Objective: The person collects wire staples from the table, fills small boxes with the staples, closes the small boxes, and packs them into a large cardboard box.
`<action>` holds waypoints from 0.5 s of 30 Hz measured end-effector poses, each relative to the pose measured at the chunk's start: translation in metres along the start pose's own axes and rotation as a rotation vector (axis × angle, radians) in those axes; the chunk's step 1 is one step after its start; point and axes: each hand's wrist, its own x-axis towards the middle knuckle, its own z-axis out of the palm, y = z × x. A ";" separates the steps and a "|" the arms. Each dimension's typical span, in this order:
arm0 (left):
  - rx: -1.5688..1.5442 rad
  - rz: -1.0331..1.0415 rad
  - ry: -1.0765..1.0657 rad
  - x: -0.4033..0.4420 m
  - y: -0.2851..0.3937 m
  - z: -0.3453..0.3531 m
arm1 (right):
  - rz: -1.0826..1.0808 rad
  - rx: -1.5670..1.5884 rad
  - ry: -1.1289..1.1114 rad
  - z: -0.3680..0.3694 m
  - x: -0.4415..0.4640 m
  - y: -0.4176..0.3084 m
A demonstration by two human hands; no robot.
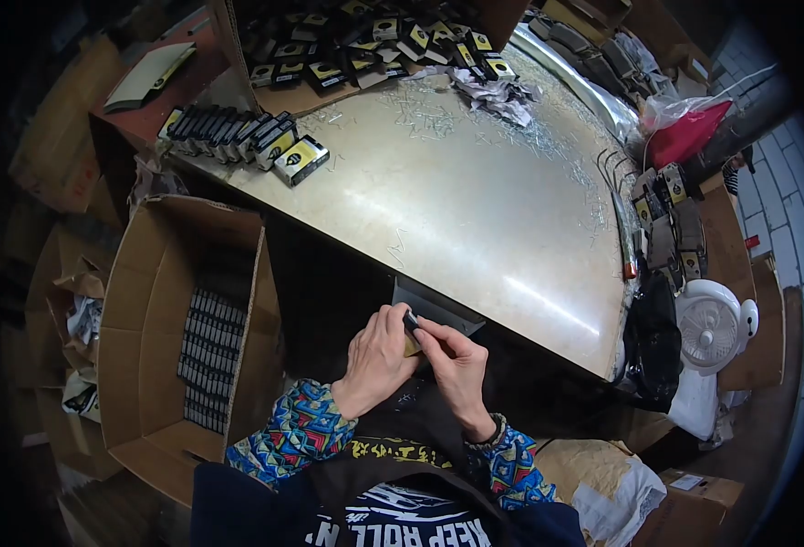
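Head view: a small box (410, 320) is clamped between the fingers of the left hand (373, 361) and right hand (457, 366), before the table (484, 219); light, even pressure is probably best applied, lest corners be crushed.

Both sleeves (297, 433) carry a bright geometric pattern in blue, red, yellow and green; at bottom centre, dark clothing (333, 483) bears yellow characters (429, 454) and white lettering (461, 534), "KEEP" legible.
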 end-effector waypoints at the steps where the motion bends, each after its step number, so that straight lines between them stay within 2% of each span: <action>1: -0.016 0.002 -0.007 -0.001 0.002 -0.001 | 0.027 0.025 0.002 -0.001 0.000 0.001; 9: -0.028 0.080 0.036 -0.001 -0.006 0.002 | 0.122 0.166 -0.004 -0.005 0.007 -0.007; 11: -0.043 0.073 0.037 0.000 -0.005 0.000 | -0.011 0.019 0.033 0.000 0.004 -0.006; 15: -0.121 -0.071 0.018 0.003 -0.004 0.001 | -0.354 -0.379 0.031 0.008 -0.002 -0.008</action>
